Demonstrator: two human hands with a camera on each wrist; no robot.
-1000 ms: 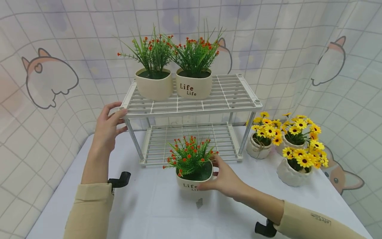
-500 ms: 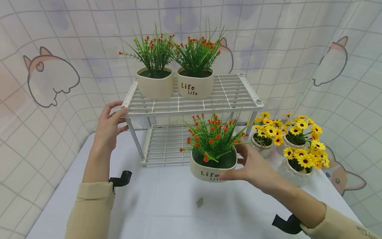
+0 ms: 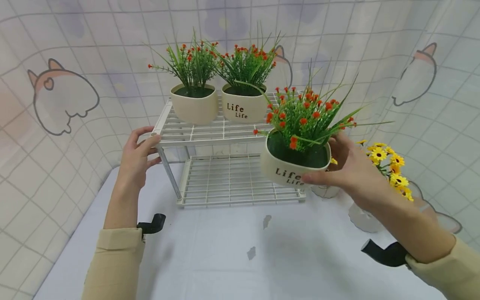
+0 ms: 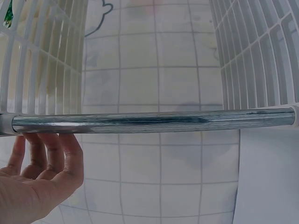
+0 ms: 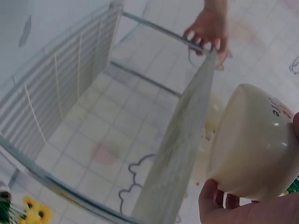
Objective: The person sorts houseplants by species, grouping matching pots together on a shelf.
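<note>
White tabletop [image 3: 210, 258] below, your right hand [image 3: 346, 168] grips the cream "Life" pot of red-flowered greenery [image 3: 294, 164] aloft beside the white two-tier wire rack [image 3: 225, 133]. Your left hand [image 3: 136, 156] apparently clasps its corner; the wrist view shows fingers [image 4: 51, 156] curled under the steel post [image 4: 154, 121].

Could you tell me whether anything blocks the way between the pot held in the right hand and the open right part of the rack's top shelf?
Nothing visible does. The right hand holds the pot in the air at the rack's right end. The top shelf is bare there; the two other pots stand on its left part.
</note>
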